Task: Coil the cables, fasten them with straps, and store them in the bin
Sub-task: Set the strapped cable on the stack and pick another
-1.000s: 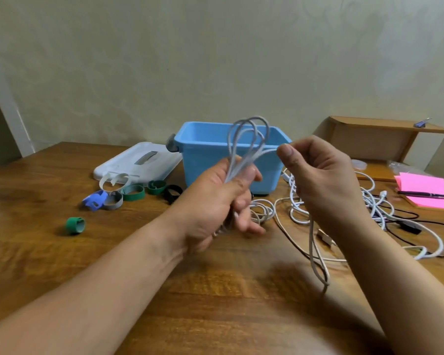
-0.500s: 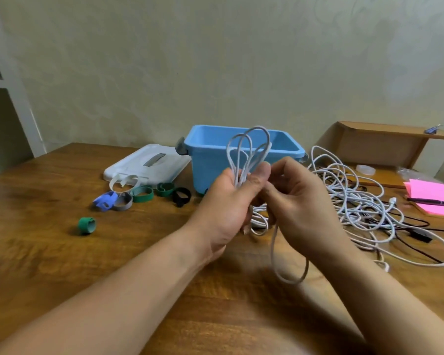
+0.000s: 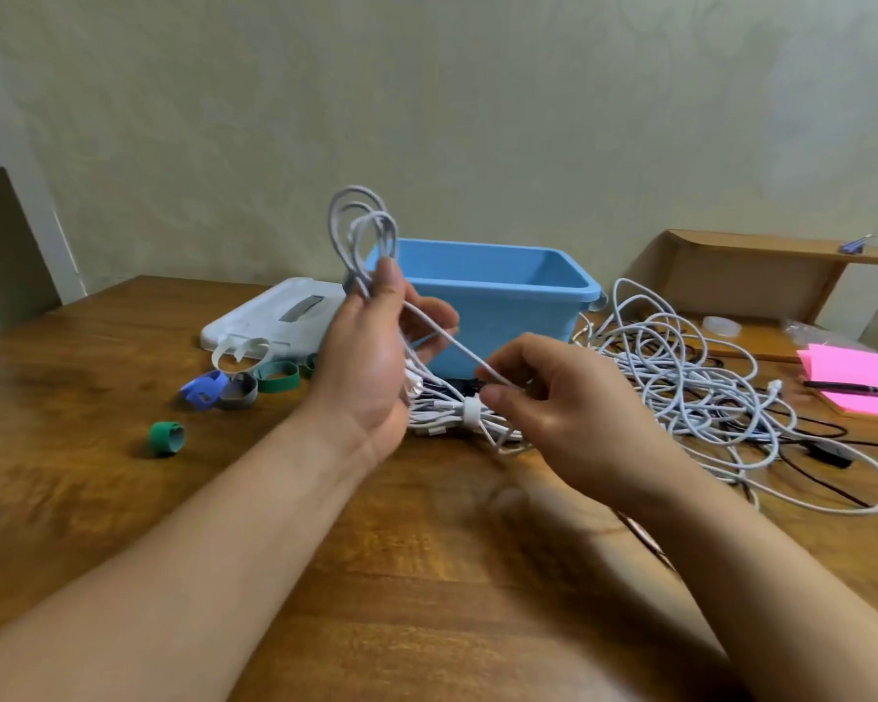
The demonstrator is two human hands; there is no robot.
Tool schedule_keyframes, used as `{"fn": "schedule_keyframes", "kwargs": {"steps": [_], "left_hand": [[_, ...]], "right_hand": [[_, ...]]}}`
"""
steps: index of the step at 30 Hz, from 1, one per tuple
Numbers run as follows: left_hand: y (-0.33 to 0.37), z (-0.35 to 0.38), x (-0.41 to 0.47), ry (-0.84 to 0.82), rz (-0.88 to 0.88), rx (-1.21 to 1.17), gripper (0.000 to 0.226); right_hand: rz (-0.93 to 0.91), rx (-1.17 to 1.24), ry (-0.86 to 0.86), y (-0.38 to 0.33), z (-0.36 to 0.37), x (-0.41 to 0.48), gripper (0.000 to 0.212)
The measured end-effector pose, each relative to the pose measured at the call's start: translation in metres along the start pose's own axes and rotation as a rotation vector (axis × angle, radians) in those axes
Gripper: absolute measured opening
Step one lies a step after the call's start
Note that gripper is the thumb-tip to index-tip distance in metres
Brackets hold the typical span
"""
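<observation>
**Step in hand: coiling.** One white cable [image 3: 362, 282] is partly gathered into loops. It carries no strap and is not in the bin [image 3: 503, 316]. Judged from this, fastening and storing are not yet done for it.

**Layout, left to right**

1. Loose straps [image 3: 275, 378] lie on the counter [image 3: 427, 575] at the left, just near of a white lid [image 3: 269, 316].
2. The left grip [image 3: 366, 362] is closed round the gathered loops, with the thumb pressed against them. The loops stand upright above the fingers, in front of the bin's left rim.
3. A single strand of the same cable leaves the left grip and runs down and right to the right grip [image 3: 548, 402].
4. The right grip pinches that strand between thumb and fingertips, with the other fingers curled.
5. A finished bundle [image 3: 470, 410], with a white strap round its middle, lies on the counter below the strand, just near of the bin. It cannot be told whether the right grip touches it.
6. A tangle of uncoiled cables [image 3: 680, 387] lies on the counter at the right, beside the bin.

**Next move (judgement)**

- Carry the strand up to the left grip and lay it in as another loop of matching size.
- The left thumb probably has to lift briefly to admit the strand, and the held loops may spring apart at that point.
- Fetching a strap will call for one free hand, so the left grip must hold the whole coil alone.
</observation>
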State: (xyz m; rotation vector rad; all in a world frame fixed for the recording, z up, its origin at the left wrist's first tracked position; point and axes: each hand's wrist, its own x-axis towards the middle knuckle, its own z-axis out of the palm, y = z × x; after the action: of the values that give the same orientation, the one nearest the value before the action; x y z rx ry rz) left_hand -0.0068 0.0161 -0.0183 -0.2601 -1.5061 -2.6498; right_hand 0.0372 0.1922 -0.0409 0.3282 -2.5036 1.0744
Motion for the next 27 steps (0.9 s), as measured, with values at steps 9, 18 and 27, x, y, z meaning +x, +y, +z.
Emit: {"fn": "schedule_keyframes", "kwargs": {"steps": [9, 18, 27], "left_hand": [[0.023, -0.019, 0.018, -0.096, -0.117, -0.288, 0.040], [0.024, -0.025, 0.016, -0.249, -0.087, 0.220, 0.033], [-0.004, -0.004, -0.014, -0.492, -0.047, 0.748, 0.022]], "right_hand": [[0.022, -0.100, -0.318, -0.001, -0.023, 0.002, 0.010], [0.217, 0.162, -0.357, 0.007, -0.055, 0.004, 0.007], [-0.027, 0.039, -0.117, -0.001, -0.034, 0.002, 0.005]]}}
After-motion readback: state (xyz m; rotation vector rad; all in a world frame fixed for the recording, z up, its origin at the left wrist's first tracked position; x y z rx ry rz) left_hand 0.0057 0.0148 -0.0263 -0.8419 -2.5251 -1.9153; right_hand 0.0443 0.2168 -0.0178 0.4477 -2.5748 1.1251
